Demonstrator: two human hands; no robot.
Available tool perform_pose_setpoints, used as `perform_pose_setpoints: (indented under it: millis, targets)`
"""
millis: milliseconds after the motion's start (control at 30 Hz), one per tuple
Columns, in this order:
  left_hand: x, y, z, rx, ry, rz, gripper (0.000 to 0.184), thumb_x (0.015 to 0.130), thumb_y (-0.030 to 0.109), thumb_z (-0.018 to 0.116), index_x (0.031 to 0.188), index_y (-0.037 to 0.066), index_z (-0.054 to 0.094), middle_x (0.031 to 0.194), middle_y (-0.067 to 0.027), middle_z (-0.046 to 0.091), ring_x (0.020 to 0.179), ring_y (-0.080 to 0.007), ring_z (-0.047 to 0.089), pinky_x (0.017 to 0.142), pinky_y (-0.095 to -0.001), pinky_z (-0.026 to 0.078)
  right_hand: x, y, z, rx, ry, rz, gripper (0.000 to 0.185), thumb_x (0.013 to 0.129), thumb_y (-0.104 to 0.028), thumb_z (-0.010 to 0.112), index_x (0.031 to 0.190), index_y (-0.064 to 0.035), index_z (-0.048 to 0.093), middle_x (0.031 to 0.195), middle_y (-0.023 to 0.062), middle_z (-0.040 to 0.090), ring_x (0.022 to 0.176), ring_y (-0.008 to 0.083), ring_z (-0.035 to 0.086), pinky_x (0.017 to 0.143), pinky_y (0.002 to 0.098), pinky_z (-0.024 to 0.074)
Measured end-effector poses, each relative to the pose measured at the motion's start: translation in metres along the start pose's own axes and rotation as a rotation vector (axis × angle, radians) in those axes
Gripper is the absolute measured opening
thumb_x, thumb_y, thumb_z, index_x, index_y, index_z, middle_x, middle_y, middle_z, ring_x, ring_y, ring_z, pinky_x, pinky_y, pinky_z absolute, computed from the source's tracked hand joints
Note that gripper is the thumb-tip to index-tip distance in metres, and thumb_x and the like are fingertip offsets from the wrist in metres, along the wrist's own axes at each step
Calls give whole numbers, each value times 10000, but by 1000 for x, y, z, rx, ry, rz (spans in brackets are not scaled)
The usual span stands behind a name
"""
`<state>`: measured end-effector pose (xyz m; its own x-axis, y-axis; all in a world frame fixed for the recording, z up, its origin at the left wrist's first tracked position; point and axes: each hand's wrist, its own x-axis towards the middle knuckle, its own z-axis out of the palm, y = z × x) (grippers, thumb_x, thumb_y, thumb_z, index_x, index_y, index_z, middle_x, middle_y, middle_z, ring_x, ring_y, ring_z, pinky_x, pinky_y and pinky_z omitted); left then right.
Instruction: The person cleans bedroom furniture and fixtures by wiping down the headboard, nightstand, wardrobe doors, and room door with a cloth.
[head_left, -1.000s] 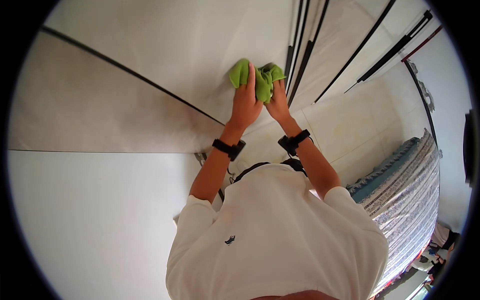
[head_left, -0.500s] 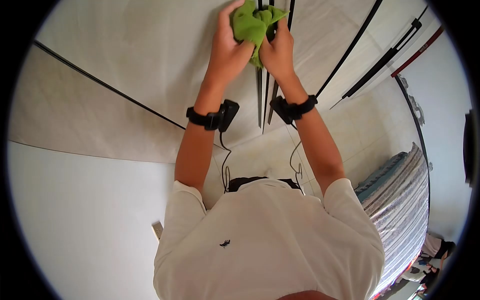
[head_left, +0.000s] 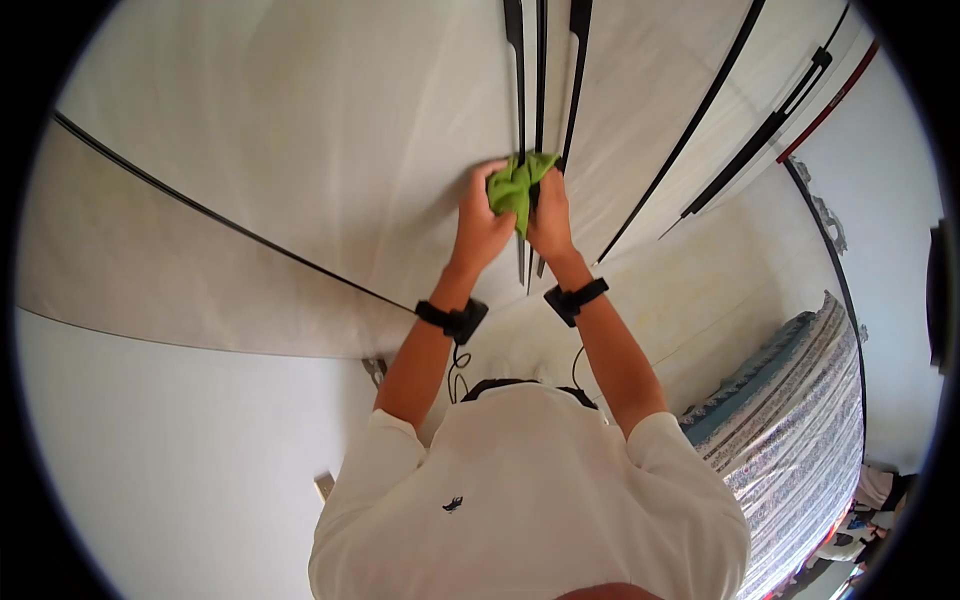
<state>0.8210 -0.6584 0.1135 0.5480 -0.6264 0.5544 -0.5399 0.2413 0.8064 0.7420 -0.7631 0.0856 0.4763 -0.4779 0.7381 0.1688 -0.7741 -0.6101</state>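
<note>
A crumpled green cloth is bunched around the black strips on a pale cabinet front. My left hand grips its left side, thumb toward the middle. On the other side my right hand is closed on the cloth, close to the right strip. The long left black handle strip and the right black handle strip run down the front, with a thin dark seam strip between them. Their lower ends show below my hands. Folds and fingers hide where cloth and strips touch.
Another black strip and a black handle lie to the right. A bed with a striped cover stands at lower right. Black bands with small boxes sit on both wrists, cables hanging. A white wall is at left.
Both hands and the green cloth have moved down along the black strips, toward my body. The upper parts of the handle strips are now uncovered.
</note>
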Motion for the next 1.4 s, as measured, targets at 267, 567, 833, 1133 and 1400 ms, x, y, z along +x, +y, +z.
perform_pose_setpoints:
  millis: [267,567,833,1133,1400]
  targets:
    - [-27,10,-39,118,-80,-260,599,892,17,533,1456,32,332,1272,-228,568,1112,-316,594,948,-375,459,21,-29,-6,-43,112,-1,433,792,99,586,1211,-8,569,1152,219,545,1052,439,530,882,420,476]
    - [51,145,-164,592,558,351,909,874,152,623,1529,-77,36,1469,-343,300,1358,-474,286,1152,-521,175,170,-179,68,-266,281,-526,557,725,35,604,1278,-29,579,1470,244,393,1257,404,486,967,433,451]
    - [57,171,-242,1255,517,177,845,917,225,559,1525,-88,63,1350,-324,459,1263,-457,415,1086,-525,280,109,-180,131,-143,-94,-707,656,699,-184,690,1341,-131,568,1492,179,427,1386,375,391,1078,504,373]
    - [91,193,-227,1115,80,773,533,816,101,594,1338,24,520,1244,-183,575,1202,-341,522,1109,-430,365,184,-216,82,-80,-6,-602,757,708,-209,680,1417,-82,443,1554,247,287,1451,458,210,1120,622,197]
    - [-14,88,-181,662,-6,339,678,827,-40,550,1470,-34,337,1404,-278,443,1331,-447,403,1152,-503,273,120,-133,58,-453,-552,-840,377,780,-97,661,1151,-115,593,1509,97,434,1394,284,413,1049,451,414]
